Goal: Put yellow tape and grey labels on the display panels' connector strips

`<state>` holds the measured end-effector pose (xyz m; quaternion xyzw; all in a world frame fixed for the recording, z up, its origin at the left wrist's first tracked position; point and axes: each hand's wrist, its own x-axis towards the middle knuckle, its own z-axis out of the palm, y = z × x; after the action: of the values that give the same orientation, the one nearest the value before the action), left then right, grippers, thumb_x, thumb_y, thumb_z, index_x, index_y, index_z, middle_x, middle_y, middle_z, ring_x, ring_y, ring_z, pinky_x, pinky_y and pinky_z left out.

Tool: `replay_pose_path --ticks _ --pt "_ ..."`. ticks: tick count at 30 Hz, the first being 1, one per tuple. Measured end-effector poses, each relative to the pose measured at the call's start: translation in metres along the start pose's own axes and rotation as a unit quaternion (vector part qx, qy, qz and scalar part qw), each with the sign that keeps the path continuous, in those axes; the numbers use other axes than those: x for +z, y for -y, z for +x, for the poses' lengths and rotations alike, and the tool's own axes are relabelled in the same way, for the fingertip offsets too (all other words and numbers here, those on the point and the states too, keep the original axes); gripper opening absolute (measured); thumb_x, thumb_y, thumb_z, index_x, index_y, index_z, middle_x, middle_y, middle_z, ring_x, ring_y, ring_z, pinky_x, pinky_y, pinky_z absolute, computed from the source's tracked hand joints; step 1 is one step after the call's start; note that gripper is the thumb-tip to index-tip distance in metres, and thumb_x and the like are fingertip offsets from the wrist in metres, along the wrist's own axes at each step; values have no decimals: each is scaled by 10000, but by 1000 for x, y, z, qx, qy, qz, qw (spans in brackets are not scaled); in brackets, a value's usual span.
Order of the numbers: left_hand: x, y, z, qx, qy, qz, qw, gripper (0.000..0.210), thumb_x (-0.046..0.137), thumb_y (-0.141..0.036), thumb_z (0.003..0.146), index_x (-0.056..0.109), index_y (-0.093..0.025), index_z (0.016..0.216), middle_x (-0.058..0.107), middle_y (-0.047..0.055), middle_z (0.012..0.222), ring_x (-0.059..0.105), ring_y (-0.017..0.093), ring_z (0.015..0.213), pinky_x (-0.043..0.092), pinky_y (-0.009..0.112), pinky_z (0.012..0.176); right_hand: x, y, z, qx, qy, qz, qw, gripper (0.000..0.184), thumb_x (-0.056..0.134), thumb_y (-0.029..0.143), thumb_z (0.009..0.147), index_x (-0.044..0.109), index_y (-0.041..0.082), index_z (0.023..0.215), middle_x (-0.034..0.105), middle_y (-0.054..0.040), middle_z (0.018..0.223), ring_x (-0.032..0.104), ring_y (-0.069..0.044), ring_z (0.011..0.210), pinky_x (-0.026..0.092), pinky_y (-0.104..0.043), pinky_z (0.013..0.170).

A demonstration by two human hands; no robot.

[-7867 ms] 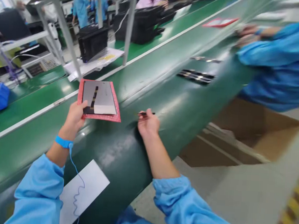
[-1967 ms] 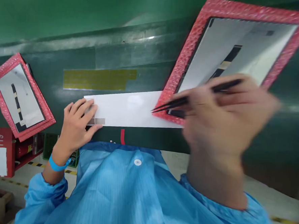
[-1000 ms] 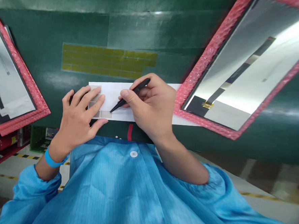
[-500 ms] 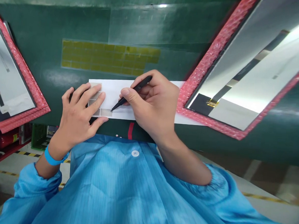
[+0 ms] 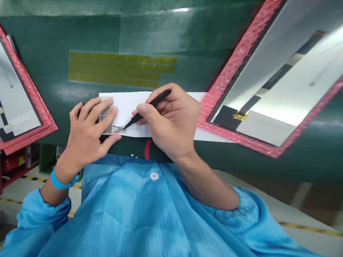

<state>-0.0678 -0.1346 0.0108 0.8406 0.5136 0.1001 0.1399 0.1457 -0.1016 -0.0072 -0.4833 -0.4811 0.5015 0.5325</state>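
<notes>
My right hand (image 5: 174, 123) is closed round slim black tweezers (image 5: 158, 98), which slant down to the left. Their fine tip touches the end piece in the bottom row of small greyish, see-through stickers (image 5: 117, 129), and one edge of that piece looks slightly raised. These stickers lie at the left end of a white paper strip (image 5: 126, 106). My left hand (image 5: 88, 129) rests over the strip's left end with fingers spread, pressing on it and covering part of the stickers.
Beyond the strip, a sheet of yellow-brown stickers (image 5: 119, 69) lies on the green table (image 5: 42, 51). Framed in pink bubble wrap (image 5: 205, 119), a display panel (image 5: 280, 112) overlaps the strip's right end. Another panel (image 5: 16, 107) on pink wrap lies at left. Red tape (image 5: 147, 149) marks the near edge.
The view has shifted slightly. The tweezers' tip stays at the bottom sticker, whose edge now looks lifted a little. Both hands keep nearly the same pose.
</notes>
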Motion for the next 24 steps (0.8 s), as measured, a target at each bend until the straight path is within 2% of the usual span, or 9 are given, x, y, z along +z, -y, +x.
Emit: replay_pose_path --ticks 3,7,9,12,15,18,21,24 --pt "-1 3 1 -2 3 5 1000 570 714 -520 984 579 -273 1480 551 125 1622 462 365 1519 275 578 1227 0 5 1 -3 -7 51 999 411 887 568 862 610 264 852 720 65 695 711 -146 575 591 -245 489" --pt "-8 9 2 10 12 9 1000 597 710 -546 974 558 -310 1501 535 119 1637 459 392 1523 276 612 1221 -14 14 4 -27 -21 86 996 340 867 479 912 605 266 863 739 60 704 725 -148 581 598 -246 504" --pt "-16 12 4 16 26 16 999 645 690 -602 969 533 -317 1526 518 136 1649 462 429 1519 269 658 1209 -37 17 9 -45 -45 82 995 313 854 450 930 602 272 880 748 58 720 741 -159 604 610 -261 523" --pt "-27 7 12 3 36 36 999 604 652 -603 989 540 -336 1519 520 140 1642 477 464 1505 250 725 1190 -94 23 18 -64 -117 40 990 339 864 485 913 591 285 890 741 55 740 731 -174 602 606 -293 520" --pt "-29 -19 30 -34 -16 57 998 481 677 -492 1003 588 -395 1465 582 79 1582 532 437 1463 277 729 1186 -159 30 24 -55 -195 -23 979 396 895 532 868 579 293 875 723 33 753 720 -191 627 618 -331 551" --pt "-11 -65 60 8 -110 -1 994 381 716 -348 986 666 -358 1364 699 72 1414 662 377 1303 398 649 1109 -200 30 29 -29 -223 -73 972 424 914 586 820 595 308 857 723 0 754 690 -201 613 588 -352 522" --pt "22 -112 91 76 -148 -80 983 247 689 -239 987 734 -271 1228 762 94 1253 721 321 1156 447 555 1007 -209 23 31 -3 -223 -104 969 449 886 647 802 576 325 839 719 2 716 606 -187 530 493 -346 434" --pt "50 -140 108 70 -153 -92 982 198 638 -210 1016 764 -245 1165 770 95 1194 711 292 1105 436 506 952 -200 18 30 10 -209 -101 973 418 861 613 838 573 311 831 719 1 716 598 -181 522 466 -337 415"
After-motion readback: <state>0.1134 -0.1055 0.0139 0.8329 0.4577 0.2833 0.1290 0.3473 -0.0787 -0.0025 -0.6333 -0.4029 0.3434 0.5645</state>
